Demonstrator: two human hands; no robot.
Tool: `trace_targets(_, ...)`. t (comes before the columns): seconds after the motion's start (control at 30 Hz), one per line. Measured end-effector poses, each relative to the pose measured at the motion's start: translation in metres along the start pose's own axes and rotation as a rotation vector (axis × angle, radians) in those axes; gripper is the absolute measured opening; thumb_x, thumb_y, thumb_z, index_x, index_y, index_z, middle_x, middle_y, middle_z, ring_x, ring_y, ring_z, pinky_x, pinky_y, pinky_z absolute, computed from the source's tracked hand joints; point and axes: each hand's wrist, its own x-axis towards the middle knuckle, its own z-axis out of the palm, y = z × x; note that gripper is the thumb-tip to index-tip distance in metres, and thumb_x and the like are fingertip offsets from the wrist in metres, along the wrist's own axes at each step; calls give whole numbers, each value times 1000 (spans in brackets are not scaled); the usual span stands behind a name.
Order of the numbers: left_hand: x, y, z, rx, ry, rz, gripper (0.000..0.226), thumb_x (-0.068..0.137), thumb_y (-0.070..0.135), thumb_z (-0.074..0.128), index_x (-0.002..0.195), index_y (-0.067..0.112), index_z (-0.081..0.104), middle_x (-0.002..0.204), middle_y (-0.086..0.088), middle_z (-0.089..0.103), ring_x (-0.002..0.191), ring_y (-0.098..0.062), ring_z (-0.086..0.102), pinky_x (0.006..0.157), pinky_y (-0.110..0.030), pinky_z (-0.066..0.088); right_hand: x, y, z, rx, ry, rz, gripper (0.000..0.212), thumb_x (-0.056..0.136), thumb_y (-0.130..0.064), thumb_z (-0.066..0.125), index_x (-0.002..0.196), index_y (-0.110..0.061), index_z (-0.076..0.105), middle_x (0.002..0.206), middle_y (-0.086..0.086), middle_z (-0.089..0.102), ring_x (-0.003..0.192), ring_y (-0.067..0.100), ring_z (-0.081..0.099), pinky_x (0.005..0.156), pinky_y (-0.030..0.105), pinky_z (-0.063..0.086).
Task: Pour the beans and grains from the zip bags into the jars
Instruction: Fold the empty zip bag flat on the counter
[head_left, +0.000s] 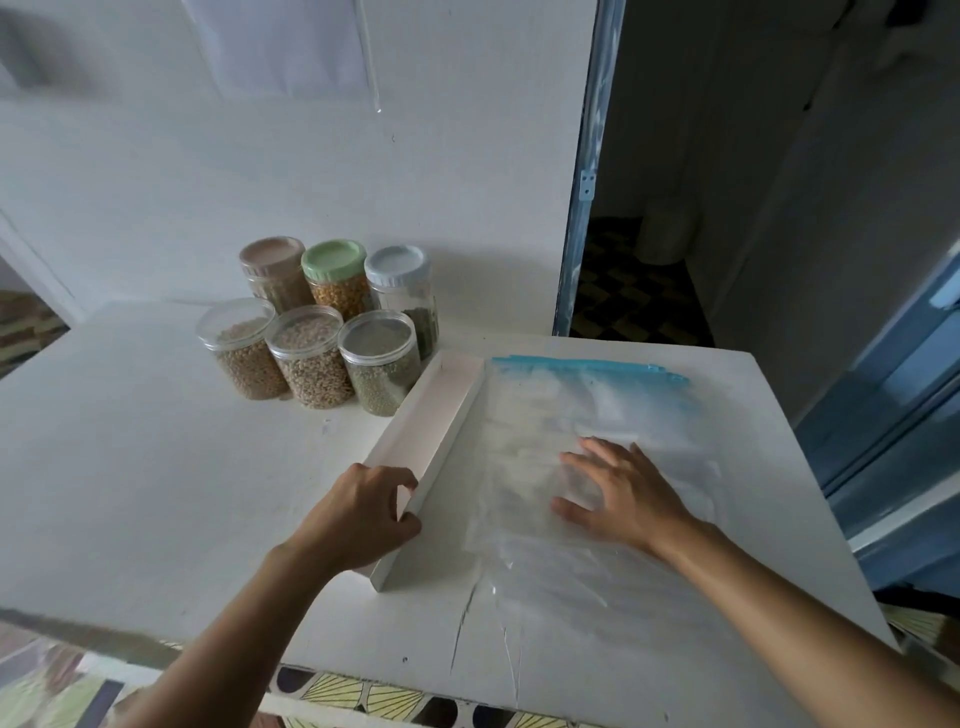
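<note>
two forearms reach in over the near edge of the table (156, 467). left hand (363, 512) curls round the near end of a white board (441, 431) standing on edge. right hand (623, 493), fingers straight and spread, presses flat on the zip bags (545, 415). bags lie flat and look empty, long axis running away from the person, blue zipper (587, 366) at the far end, beyond the right fingertips. board runs along the bags' left side, just beside them. six filled jars (311, 358) stand far-left, well apart from the right hand; left hand is nearer. pouring appears done.
</note>
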Motion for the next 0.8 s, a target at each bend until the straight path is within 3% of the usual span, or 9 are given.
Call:
trace_targets(0.17,8,7,8,-44,49,-1,28,90,29,72,117,22,74,60,16,57,56,0,58,57,-8,40,-3,3,3,-1,26,5,113,67,-96,1,154,-34,39,168,-1,21,155,14,17,125,46,3)
trace_targets(0.23,12,11,7,-22,80,18,29,93,40,71,118,25,72,61,15,60,57,0,58,60,-10,45,-4,5,2,74,46,3,103,74,-92,12,152,-32,43,167,-2,24,154,13,20,125,45,4)
trace_targets(0.3,18,16,3,28,162,72,30,94,47,67,117,27,71,65,15,64,60,-2,62,66,-28,57,-4,7,-1,170,84,-8,91,82,-86,25,150,-30,47,165,-4,29,153,10,22,127,44,6)
trace_targets(0.4,27,40,-4,-19,323,244,19,95,36,67,108,24,73,73,14,64,62,-5,61,63,-34,58,-4,12,-10,275,167,-15,61,94,-64,53,141,-26,57,155,-6,46,149,8,30,127,40,13)
trace_targets(0.5,37,77,1,-103,227,358,17,100,28,62,105,21,76,90,7,70,75,-6,64,72,-28,56,-10,12,-22,386,288,4,36,95,-51,63,116,-23,72,119,-10,68,118,9,57,108,32,42)
trace_targets(0.57,40,97,16,-114,95,391,25,104,30,55,115,18,75,107,2,71,91,-9,65,85,-26,55,-21,6,-30,401,296,-2,30,95,-52,61,100,-25,73,98,-13,69,96,6,59,90,33,50)
trace_targets(0.6,40,104,26,-97,43,408,30,105,32,53,123,17,71,116,-1,69,101,-11,65,93,-25,52,-28,3,-32,385,244,-2,36,94,-59,57,101,-26,72,97,-13,68,95,6,57,87,32,49)
trace_targets(0.7,34,116,52,-6,-135,362,51,108,39,42,150,11,48,152,-6,48,140,-20,43,115,-23,29,-51,-4,-28,194,59,-6,64,92,-75,40,131,-29,63,131,-8,61,123,11,51,106,32,41)
trace_targets(0.8,25,116,71,148,-361,311,91,94,70,11,163,10,9,171,-7,4,158,-24,-3,121,-25,-3,-72,-2,-16,88,-67,22,76,93,-81,24,155,-39,35,166,-5,26,154,13,15,127,45,4)
